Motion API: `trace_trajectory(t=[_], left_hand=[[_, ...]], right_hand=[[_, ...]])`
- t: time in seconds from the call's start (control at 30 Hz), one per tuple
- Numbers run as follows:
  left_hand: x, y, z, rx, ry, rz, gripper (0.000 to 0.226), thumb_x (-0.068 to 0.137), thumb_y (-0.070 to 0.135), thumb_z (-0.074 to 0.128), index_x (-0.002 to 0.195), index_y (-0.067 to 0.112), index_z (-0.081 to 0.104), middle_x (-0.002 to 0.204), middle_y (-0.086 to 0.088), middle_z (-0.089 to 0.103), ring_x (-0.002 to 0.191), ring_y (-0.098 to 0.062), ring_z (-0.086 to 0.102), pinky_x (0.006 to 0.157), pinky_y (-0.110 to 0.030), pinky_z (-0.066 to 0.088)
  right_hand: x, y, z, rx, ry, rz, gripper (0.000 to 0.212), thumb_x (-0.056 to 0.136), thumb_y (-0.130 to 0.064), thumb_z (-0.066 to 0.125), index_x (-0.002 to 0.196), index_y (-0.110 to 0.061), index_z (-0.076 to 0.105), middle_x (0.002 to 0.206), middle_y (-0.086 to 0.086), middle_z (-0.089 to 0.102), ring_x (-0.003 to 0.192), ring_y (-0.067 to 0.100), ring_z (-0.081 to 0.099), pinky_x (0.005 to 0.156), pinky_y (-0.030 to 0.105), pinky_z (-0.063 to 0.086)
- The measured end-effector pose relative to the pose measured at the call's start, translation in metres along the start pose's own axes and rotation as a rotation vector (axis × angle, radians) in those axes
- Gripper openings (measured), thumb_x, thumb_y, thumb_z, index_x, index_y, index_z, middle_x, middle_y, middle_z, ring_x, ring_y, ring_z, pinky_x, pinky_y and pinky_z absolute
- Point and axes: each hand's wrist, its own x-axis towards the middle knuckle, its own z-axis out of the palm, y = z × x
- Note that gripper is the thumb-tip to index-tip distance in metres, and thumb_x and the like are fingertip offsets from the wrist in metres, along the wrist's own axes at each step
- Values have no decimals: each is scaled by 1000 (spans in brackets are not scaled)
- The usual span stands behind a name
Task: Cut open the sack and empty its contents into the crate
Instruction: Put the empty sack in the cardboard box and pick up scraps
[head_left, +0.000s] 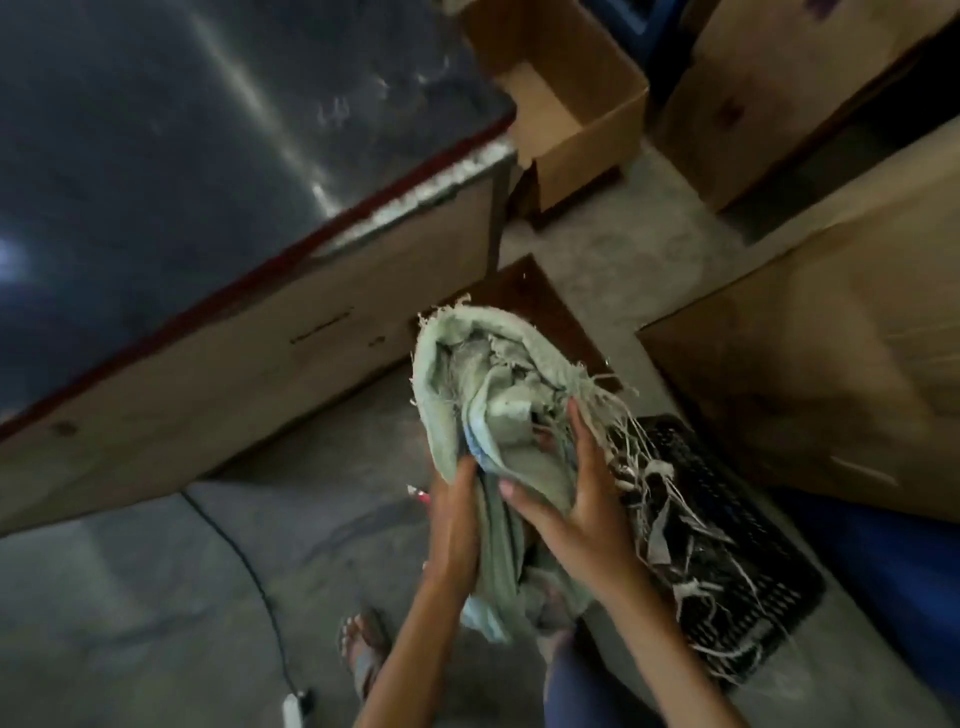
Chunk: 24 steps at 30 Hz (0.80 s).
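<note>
A pale green woven sack (483, 395) is bunched up and limp, held in front of me above the floor, with frayed threads hanging off its torn edge to the right. My left hand (454, 525) grips its lower left folds. My right hand (576, 499) clasps it from the right, fingers spread over the cloth. A black perforated plastic crate (727, 551) stands on the floor just right of and below the sack; dark contents and loose threads lie in it. A small red-tipped object (420, 493) shows by my left hand; I cannot tell what it is.
A dark-topped table (208, 156) with a wooden side panel fills the left. An open cardboard box (566, 104) sits at the back, and large cardboard boxes (810, 332) stand at the right. A black cable (244, 561) crosses the concrete floor. My sandalled foot (363, 644) is below.
</note>
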Motion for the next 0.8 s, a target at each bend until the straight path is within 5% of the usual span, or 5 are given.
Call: trace_trajectory(t=[0.13, 0.33, 0.47, 0.6, 0.8], left_hand=[[90, -31, 20, -153, -65, -37, 42, 102, 41, 46, 132, 18, 65, 127, -11, 73, 120, -27, 68, 103, -45, 50], [250, -54, 43, 189, 139, 47, 88, 75, 76, 62, 148, 27, 49, 145, -2, 59, 131, -23, 57, 115, -40, 41], [297, -69, 60, 469, 154, 92, 74, 95, 61, 47, 157, 24, 30, 160, -8, 40, 146, -28, 37, 117, -34, 30], [321, -115, 65, 752, -8, 195, 65, 102, 54, 41, 158, 24, 27, 158, -11, 42, 144, -31, 41, 112, -31, 31], [398, -143, 58, 1201, -140, -6, 62, 106, 47, 33, 158, 13, 27, 160, -18, 37, 142, -36, 41, 115, -38, 36]], right_hand=[[103, 65, 6, -32, -24, 4, 102, 70, -71, 68, 153, -44, 13, 162, -14, 22, 147, 7, 26, 117, 46, 33], [254, 158, 34, -279, 41, -20, 104, 76, -67, 62, 157, -22, 14, 163, 8, 20, 150, 25, 21, 119, 46, 28], [297, 210, 55, -344, -106, 86, 99, 78, -72, 45, 157, -24, 10, 161, 10, 27, 148, 28, 28, 118, 49, 29], [300, 249, 72, -439, -204, 61, 80, 90, -58, 39, 157, -30, 3, 162, 14, 23, 148, 33, 25, 117, 53, 27], [336, 305, 95, -567, -374, 133, 73, 97, -48, 45, 156, -15, 18, 156, 19, 35, 141, 35, 37, 117, 44, 30]])
